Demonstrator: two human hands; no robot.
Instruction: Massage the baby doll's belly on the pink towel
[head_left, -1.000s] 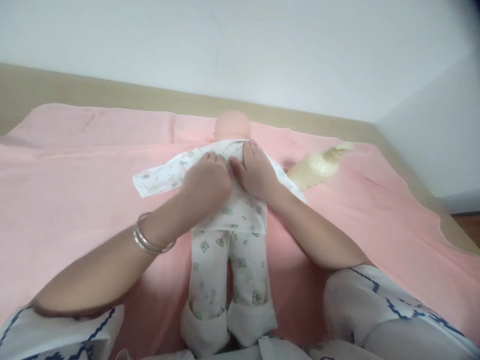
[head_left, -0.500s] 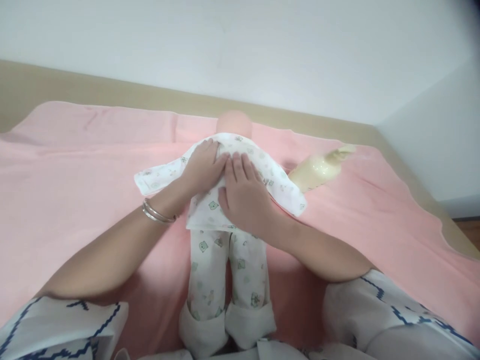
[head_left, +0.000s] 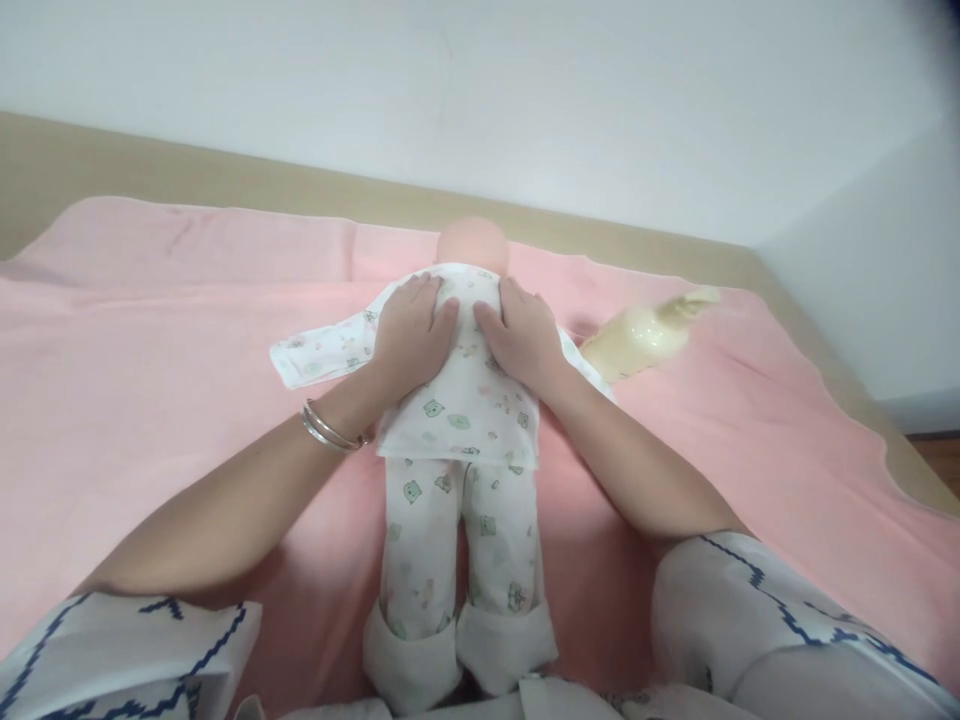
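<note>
A baby doll [head_left: 472, 243] lies on a pink blanket with its head away from me. It wears a white printed top [head_left: 465, 425] and matching trousers [head_left: 424, 540] with turned-up cuffs. My left hand [head_left: 415, 335] rests flat on the left side of the top, near the shoulder, fingers stretched out. On the opposite side, my right hand [head_left: 525, 335] lies over the right shoulder, thumb pointing inward. The left sleeve [head_left: 322, 352] spreads out sideways; my right arm partly covers the other sleeve.
The pink blanket [head_left: 150, 420] covers most of the tan surface [head_left: 225, 165]. A shiny cream-coloured object [head_left: 641, 338] with a narrow end lies beyond the right sleeve; its kind is unclear. A white wall [head_left: 480, 100] stands behind.
My right hand has moved from the middle of the doll's top outward to its right shoulder. The left hand has stayed nearly in place.
</note>
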